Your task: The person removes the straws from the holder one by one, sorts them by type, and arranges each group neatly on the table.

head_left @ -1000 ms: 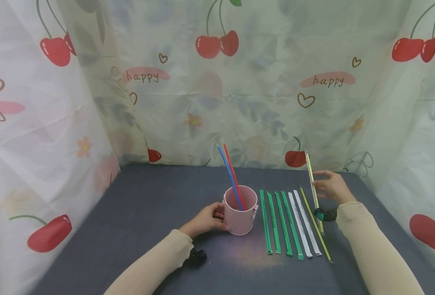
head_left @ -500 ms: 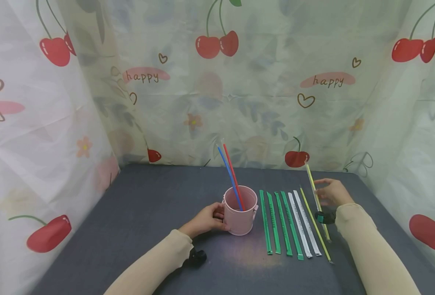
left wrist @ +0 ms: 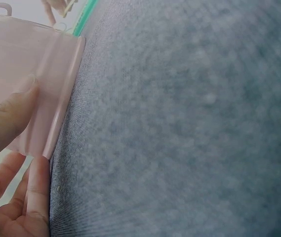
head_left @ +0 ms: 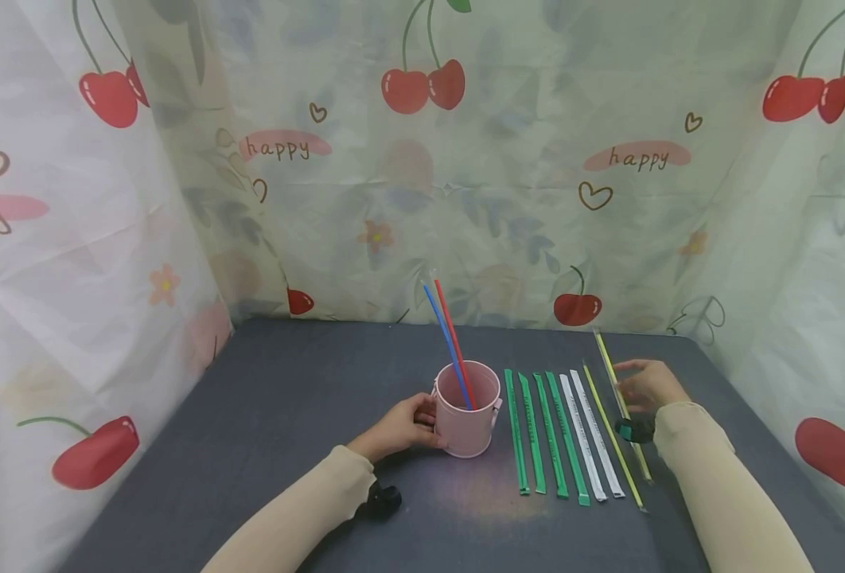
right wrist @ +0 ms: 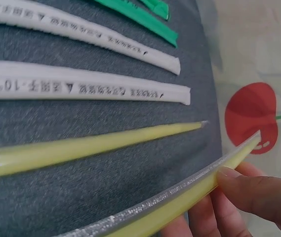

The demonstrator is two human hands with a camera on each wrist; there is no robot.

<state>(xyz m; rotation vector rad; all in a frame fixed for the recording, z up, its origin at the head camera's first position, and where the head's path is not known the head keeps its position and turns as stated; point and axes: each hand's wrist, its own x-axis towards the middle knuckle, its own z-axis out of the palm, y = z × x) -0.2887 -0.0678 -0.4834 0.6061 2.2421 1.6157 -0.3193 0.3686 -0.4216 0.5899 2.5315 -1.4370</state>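
My left hand (head_left: 397, 426) holds the side of a small pink bucket (head_left: 464, 436). In the left wrist view the thumb (left wrist: 17, 111) lies on its wall and other fingers touch near its base. A blue straw (head_left: 442, 326) and a red straw (head_left: 451, 322) lean inside the bucket. My right hand (head_left: 650, 383) pinches a yellow straw (right wrist: 175, 212) in a clear wrapper between thumb and fingers. Its far end tilts up off the table in the right wrist view. Left of it lies another yellow straw (head_left: 612, 434), apart from the held one.
Two white paper-wrapped straws (head_left: 582, 438) and several green-wrapped straws (head_left: 546, 438) lie in a row between bucket and yellow straws. A dark cloth covers the table (head_left: 308, 382). Cherry-patterned curtains (head_left: 494, 223) stand at the back and both sides.
My right hand has come lower and nearer with the yellow straw, drawing it down beside the other yellow one. The left hand and bucket have stayed in place.
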